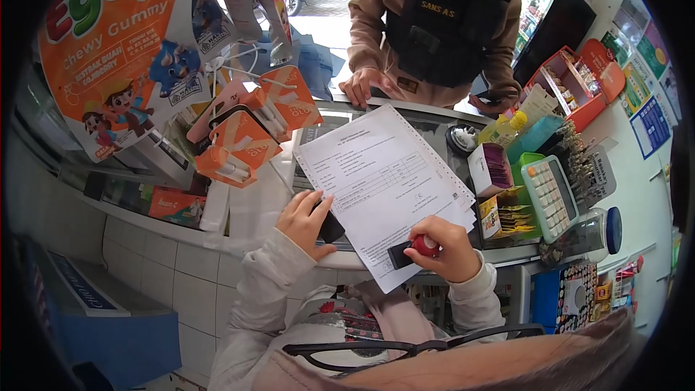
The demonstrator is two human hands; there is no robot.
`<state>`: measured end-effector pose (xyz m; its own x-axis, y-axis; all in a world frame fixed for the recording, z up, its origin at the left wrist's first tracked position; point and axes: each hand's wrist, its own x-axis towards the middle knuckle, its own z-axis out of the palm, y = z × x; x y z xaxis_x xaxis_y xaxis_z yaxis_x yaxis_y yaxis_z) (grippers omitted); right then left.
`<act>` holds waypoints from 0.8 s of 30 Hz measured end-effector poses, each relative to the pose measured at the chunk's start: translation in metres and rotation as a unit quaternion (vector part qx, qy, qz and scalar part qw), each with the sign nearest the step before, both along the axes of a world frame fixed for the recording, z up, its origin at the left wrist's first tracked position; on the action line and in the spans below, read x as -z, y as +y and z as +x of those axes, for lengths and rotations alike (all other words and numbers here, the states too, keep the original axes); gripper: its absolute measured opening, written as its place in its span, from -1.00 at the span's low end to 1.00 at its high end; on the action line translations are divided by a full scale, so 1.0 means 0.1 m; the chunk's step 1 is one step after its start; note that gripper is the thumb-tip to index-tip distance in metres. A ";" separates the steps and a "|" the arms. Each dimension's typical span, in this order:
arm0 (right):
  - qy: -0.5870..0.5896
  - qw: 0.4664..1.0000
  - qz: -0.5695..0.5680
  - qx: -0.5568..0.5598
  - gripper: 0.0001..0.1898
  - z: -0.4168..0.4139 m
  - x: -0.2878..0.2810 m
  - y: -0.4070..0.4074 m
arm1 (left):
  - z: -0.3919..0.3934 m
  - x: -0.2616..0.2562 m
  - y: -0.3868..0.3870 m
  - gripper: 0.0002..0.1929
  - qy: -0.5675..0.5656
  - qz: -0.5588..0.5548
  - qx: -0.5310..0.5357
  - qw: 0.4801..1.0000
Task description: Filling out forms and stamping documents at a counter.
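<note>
My right hand (448,247) grips the red round knob of a rubber stamp (400,255). The stamp's black block lies against the lower part of a printed form (374,174), over its small print. Part of my left hand (304,222) covers a black object, probably a stamp pad (331,229), beside the form's left edge. The thumb and index finger lie on either side of it. Perforated strips run along the edges of the form, and more sheets show beneath its right side. A table, signatures and text are printed or written on the top sheet.
The papers lie on a glass counter (429,119). Across it stands a person (434,27) in a brown top and black vest, one hand on the edge. Orange hanging packs (244,144) crowd the left. A calculator (549,198), sachet boxes (490,168) and a jar (592,236) line the right.
</note>
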<state>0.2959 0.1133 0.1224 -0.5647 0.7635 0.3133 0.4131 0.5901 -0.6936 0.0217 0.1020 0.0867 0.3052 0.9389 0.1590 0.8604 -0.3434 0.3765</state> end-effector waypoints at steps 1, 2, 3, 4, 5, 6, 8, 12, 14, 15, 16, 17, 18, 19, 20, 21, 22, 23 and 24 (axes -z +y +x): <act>-0.001 1.000 -0.001 0.000 -0.75 0.00 0.00 0.00 | 0.02 -0.02 0.00 -0.18 -0.001 -0.001 0.000 1.000; -0.007 1.000 -0.004 -0.019 -0.76 0.00 0.01 0.00 | 0.05 -0.04 0.01 -0.20 -0.007 0.026 0.005 1.000; -0.013 0.999 -0.009 -0.040 -0.77 -0.02 0.02 0.00 | 0.08 -0.06 0.00 -0.22 -0.013 0.051 0.008 0.999; -0.013 0.998 -0.009 -0.053 -0.76 -0.04 0.03 0.00 | 0.14 -0.08 -0.02 -0.22 -0.013 0.049 0.006 0.999; -0.013 0.998 -0.011 -0.056 -0.76 -0.06 0.05 0.01 | 0.24 -0.09 -0.04 -0.26 -0.012 0.047 0.084 0.995; -0.019 0.997 -0.005 -0.078 -0.77 -0.10 0.05 0.01 | 0.31 -0.09 -0.08 -0.29 -0.010 0.043 0.160 0.986; -0.026 0.994 0.000 -0.106 -0.77 -0.13 0.06 0.03 | 0.41 0.05 -0.07 -0.31 0.045 0.017 0.165 0.985; -0.072 0.991 0.026 -0.107 -0.76 -0.14 0.10 0.13 | 0.46 0.10 0.04 -0.34 0.103 -0.027 0.165 0.981; -0.083 0.990 0.025 -0.108 -0.77 -0.15 0.11 0.18 | 0.44 0.14 0.08 -0.34 0.095 -0.039 0.165 0.981; -0.089 0.990 0.008 -0.105 -0.78 -0.15 0.11 0.19 | 0.43 0.16 0.08 -0.34 0.077 -0.036 0.164 0.983; -0.094 0.990 -0.009 -0.103 -0.78 -0.16 0.11 0.20 | 0.42 0.17 0.08 -0.34 0.058 -0.033 0.162 0.984; -0.097 0.990 -0.007 -0.104 -0.78 -0.16 0.11 0.19 | 0.42 0.19 0.07 -0.34 0.056 -0.031 0.161 0.985; -0.089 0.991 -0.003 -0.103 -0.78 -0.17 0.13 0.18 | 0.41 0.21 0.06 -0.34 0.049 -0.030 0.159 0.986; -0.082 0.991 0.001 -0.102 -0.78 -0.18 0.15 0.17 | 0.40 0.22 0.05 -0.33 0.042 -0.030 0.158 0.986; -0.084 0.991 0.001 -0.104 -0.78 -0.19 0.18 0.17 | 0.39 0.22 0.05 -0.33 0.040 -0.030 0.156 0.987; -0.068 0.992 0.005 -0.108 -0.79 -0.18 0.21 0.18 | 0.39 0.18 0.05 -0.34 0.060 -0.044 0.161 0.984; -0.053 0.992 0.008 -0.112 -0.80 -0.18 0.23 0.18 | 0.38 0.16 0.05 -0.35 0.079 -0.059 0.166 0.981; -0.055 0.992 0.007 -0.114 -0.80 -0.19 0.23 0.20 | 0.37 0.16 0.05 -0.35 0.077 -0.060 0.165 0.982; -0.056 0.991 0.010 -0.120 -0.79 -0.19 0.23 0.21 | 0.36 0.15 0.06 -0.35 0.073 -0.057 0.165 0.982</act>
